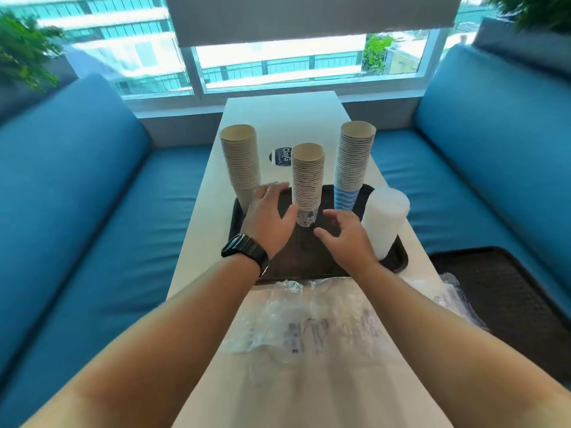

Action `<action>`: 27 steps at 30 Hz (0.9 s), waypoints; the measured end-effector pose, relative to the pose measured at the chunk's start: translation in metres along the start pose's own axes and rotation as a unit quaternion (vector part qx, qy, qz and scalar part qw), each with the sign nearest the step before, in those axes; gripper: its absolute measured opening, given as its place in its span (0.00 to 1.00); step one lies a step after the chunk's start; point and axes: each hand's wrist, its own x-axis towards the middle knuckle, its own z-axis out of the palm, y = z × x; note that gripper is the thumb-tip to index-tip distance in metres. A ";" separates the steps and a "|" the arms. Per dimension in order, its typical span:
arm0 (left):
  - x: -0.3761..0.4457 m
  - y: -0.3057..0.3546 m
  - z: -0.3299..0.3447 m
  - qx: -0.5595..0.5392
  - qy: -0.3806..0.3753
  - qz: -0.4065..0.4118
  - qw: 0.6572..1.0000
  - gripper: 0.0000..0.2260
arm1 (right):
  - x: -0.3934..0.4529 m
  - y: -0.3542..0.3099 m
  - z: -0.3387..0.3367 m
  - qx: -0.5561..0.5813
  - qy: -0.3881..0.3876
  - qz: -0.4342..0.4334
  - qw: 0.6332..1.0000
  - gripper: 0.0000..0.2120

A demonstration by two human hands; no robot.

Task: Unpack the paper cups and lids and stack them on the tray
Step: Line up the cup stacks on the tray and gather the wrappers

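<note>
Three tall stacks of paper cups stand upright on a dark tray [398,261]: a plain beige stack [241,162] at the left, a patterned stack [307,183] in the middle, and a blue-striped stack [353,162] at the right. A white stack of lids [384,217] stands on the tray's right side. My left hand [268,220], fingers spread, hovers just left of the middle stack's base. My right hand [346,236], fingers relaxed, hovers just right of it. Neither hand grips anything.
Empty crumpled clear plastic wrappers [309,316] lie on the white table [278,118] in front of the tray. A dark round label [280,156] lies behind the stacks. A second dark tray [506,301] rests on the blue sofa [494,180] at the right.
</note>
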 end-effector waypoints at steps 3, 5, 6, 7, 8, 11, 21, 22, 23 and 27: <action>0.034 0.008 0.002 -0.024 0.002 0.007 1.000 0.25 | 0.025 -0.006 0.006 0.039 -0.009 0.034 0.999 0.27; 0.054 0.013 0.005 -0.016 -0.005 0.025 1.000 0.27 | 0.041 -0.006 0.010 0.086 -0.013 0.051 0.995 0.31; 0.063 0.015 0.006 -0.015 -0.005 0.031 0.999 0.28 | 0.049 -0.005 0.014 0.110 -0.017 0.058 0.992 0.33; 0.074 0.017 0.008 -0.018 -0.004 0.032 0.999 0.29 | 0.059 -0.005 0.018 0.134 -0.023 0.057 0.989 0.36; 0.082 0.019 0.009 -0.022 -0.007 0.029 0.999 0.30 | 0.068 -0.002 0.024 0.150 -0.025 0.057 0.987 0.40; 0.104 0.024 0.012 -0.036 -0.024 0.028 0.999 0.35 | 0.096 0.007 0.039 0.178 -0.043 0.054 0.982 0.52; 0.120 0.008 0.019 -0.060 0.001 0.013 0.998 0.15 | 0.120 0.013 0.067 0.215 -0.033 0.021 0.976 0.38; 0.114 0.006 0.014 -0.061 0.012 0.014 0.998 0.15 | 0.113 0.010 0.070 0.213 -0.046 0.016 0.976 0.38; 0.107 0.004 0.008 -0.063 0.019 0.015 0.998 0.15 | 0.107 0.007 0.072 0.212 -0.057 0.011 0.976 0.38; 0.071 -0.010 -0.022 -0.070 0.030 0.020 0.997 0.16 | 0.076 -0.014 0.082 0.214 -0.103 -0.014 0.971 0.38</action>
